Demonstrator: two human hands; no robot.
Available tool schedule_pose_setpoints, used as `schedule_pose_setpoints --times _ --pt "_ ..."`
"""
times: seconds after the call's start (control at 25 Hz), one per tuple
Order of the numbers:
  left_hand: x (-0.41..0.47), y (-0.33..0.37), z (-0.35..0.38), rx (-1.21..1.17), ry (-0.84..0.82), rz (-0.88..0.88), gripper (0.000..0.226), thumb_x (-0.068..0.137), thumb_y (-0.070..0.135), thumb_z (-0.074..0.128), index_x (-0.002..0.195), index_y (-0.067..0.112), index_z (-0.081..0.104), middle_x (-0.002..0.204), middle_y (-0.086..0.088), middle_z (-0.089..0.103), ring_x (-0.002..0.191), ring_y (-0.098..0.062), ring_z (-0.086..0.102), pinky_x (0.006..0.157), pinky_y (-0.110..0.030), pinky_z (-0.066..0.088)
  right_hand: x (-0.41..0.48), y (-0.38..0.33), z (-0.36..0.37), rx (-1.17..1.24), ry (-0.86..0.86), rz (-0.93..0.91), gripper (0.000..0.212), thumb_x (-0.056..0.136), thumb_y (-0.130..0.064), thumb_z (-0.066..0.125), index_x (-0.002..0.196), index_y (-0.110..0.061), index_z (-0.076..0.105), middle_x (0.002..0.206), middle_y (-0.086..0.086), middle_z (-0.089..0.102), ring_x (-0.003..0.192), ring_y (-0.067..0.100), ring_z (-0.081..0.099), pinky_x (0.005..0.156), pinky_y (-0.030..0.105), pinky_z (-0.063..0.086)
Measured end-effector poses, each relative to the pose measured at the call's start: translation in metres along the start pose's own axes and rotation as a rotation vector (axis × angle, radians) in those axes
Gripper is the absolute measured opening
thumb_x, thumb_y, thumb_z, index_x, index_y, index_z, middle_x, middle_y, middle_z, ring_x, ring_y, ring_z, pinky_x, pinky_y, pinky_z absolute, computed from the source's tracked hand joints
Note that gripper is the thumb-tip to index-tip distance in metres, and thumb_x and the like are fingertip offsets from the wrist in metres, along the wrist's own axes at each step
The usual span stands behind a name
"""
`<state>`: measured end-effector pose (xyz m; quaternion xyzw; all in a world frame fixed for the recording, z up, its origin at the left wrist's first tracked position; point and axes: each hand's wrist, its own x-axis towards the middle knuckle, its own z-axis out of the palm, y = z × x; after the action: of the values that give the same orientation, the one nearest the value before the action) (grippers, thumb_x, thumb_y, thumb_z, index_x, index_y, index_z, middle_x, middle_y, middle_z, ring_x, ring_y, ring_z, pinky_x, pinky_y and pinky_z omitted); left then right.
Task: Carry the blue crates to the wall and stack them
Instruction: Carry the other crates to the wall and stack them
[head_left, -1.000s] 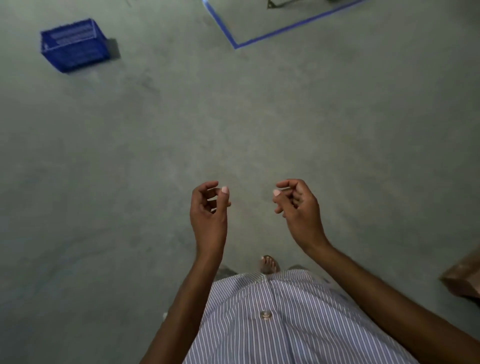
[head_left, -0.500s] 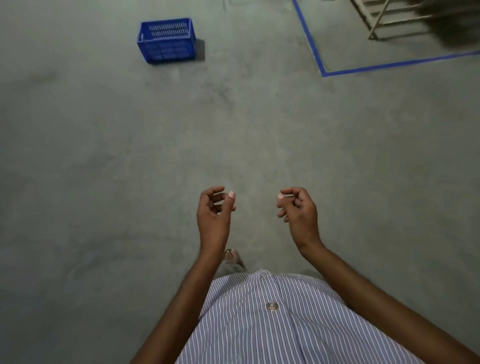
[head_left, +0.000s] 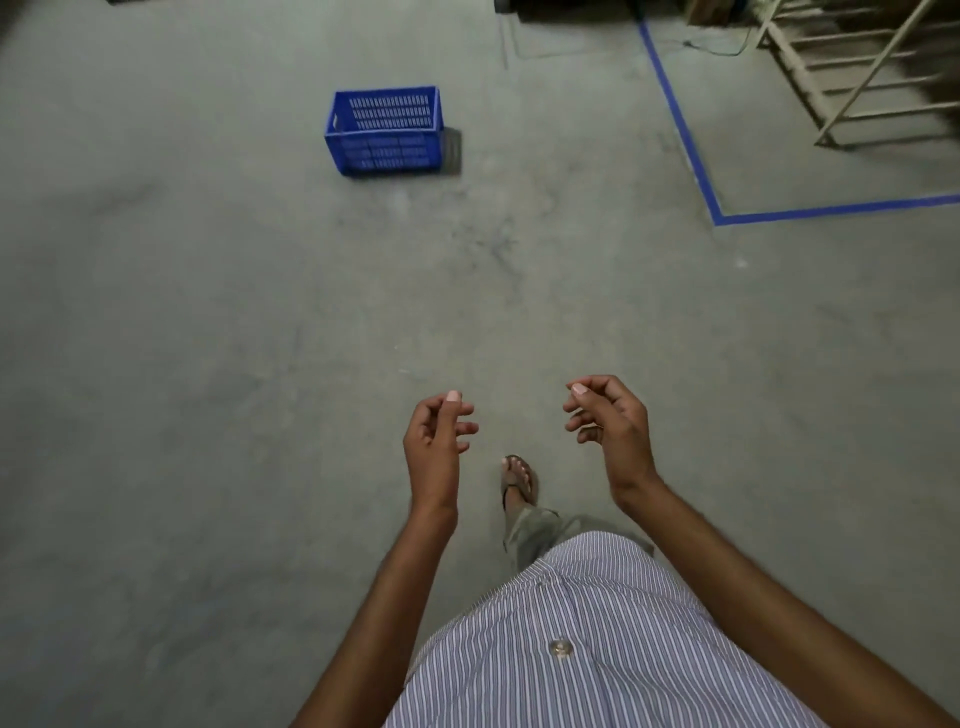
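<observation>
- One blue slatted crate (head_left: 385, 131) sits upright on the concrete floor (head_left: 208, 364), ahead of me and a little to the left, well apart from both my hands
- Bare floor lies all the way between me and the crate, with open floor on its left, near and right sides too
- One line of blue floor tape (head_left: 680, 119) runs down the right side, turns a corner at the lower end and heads off to the right edge; the crate stands outside that marked area, well to the left of it
- One pale metal rack frame (head_left: 852, 78) stands inside the taped area at the top right, tilted in the view, far from the crate
- My left hand (head_left: 434, 441) is raised in front of me, fingers loosely curled, holding nothing
- My right hand (head_left: 610, 421) is up beside it, fingers also loosely curled and empty; the two hands are apart with floor showing between them
- One sandalled foot (head_left: 518, 478) shows on the floor below the gap between my hands, above the hem of my striped shirt (head_left: 597, 649)
</observation>
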<state>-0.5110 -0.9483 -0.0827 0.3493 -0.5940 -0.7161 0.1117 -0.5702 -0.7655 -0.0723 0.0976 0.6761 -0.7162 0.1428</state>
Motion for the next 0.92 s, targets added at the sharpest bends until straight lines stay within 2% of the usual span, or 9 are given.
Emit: schedule_pose_setpoints --times 0.24,0.4,0.52,0.6,0.8,0.92 --pt "0.151 0.064 0.033 0.034 0.056 0.032 0.007 0.101 0.026 0.061 0.102 0.021 0.066 0.095 -0.001 0.075 0.078 -0.016 0.067 0.067 -0.026 0.047 0.155 -0.051 0.076 -0.081 -0.099 0.003 0.019 0.084 -0.026 0.066 0.096 -0.013 0.067 0.075 0.001 0.069 0.061 0.013 0.06 0.054 0.022 0.044" --pt "0.238 0.097 0.045 0.077 0.074 0.057 0.009 0.1 0.026 0.062 0.108 0.022 0.065 0.1 -0.003 0.075 0.081 -0.015 0.07 0.069 -0.026 0.05 0.235 -0.071 0.131 -0.135 -0.161 0.022 0.004 0.093 -0.015 0.065 0.096 -0.014 0.067 0.076 0.0 0.068 0.063 0.015 0.06 0.055 0.024 0.044" --pt "0.31 0.108 0.043 0.086 0.066 0.023 0.007 0.099 0.02 0.064 0.106 0.021 0.066 0.103 -0.01 0.073 0.08 -0.012 0.069 0.071 -0.03 0.051 0.291 -0.074 0.176 -0.188 -0.196 0.067 0.011 0.089 -0.018 0.066 0.096 -0.01 0.066 0.076 0.002 0.067 0.063 0.016 0.059 0.055 0.026 0.044" --pt "0.368 0.116 0.035 0.099 0.051 0.019 0.009 0.098 0.017 0.066 0.106 0.018 0.066 0.104 -0.015 0.071 0.079 -0.011 0.069 0.071 -0.03 0.052 0.339 -0.078 0.214 -0.192 -0.188 0.071 0.022 0.085 -0.024 0.066 0.098 -0.006 0.065 0.074 0.001 0.066 0.062 0.016 0.058 0.055 0.025 0.044" --pt "0.537 0.187 0.01 0.11 0.067 0.066 0.012 0.097 0.016 0.067 0.108 0.016 0.065 0.103 -0.013 0.07 0.079 -0.021 0.069 0.065 -0.021 0.051 0.47 -0.118 0.329 -0.13 -0.027 0.043 0.005 0.095 -0.011 0.066 0.099 -0.008 0.065 0.074 0.003 0.066 0.061 0.015 0.058 0.056 0.028 0.044" --pt "0.63 0.24 0.013 0.107 0.065 0.098 0.012 0.096 0.016 0.069 0.107 0.015 0.065 0.104 -0.014 0.069 0.087 -0.032 0.068 0.064 -0.017 0.05 0.534 -0.157 0.394 -0.126 -0.03 -0.003 0.008 0.095 -0.009 0.066 0.103 -0.005 0.065 0.077 0.006 0.066 0.062 0.015 0.058 0.055 0.023 0.045"
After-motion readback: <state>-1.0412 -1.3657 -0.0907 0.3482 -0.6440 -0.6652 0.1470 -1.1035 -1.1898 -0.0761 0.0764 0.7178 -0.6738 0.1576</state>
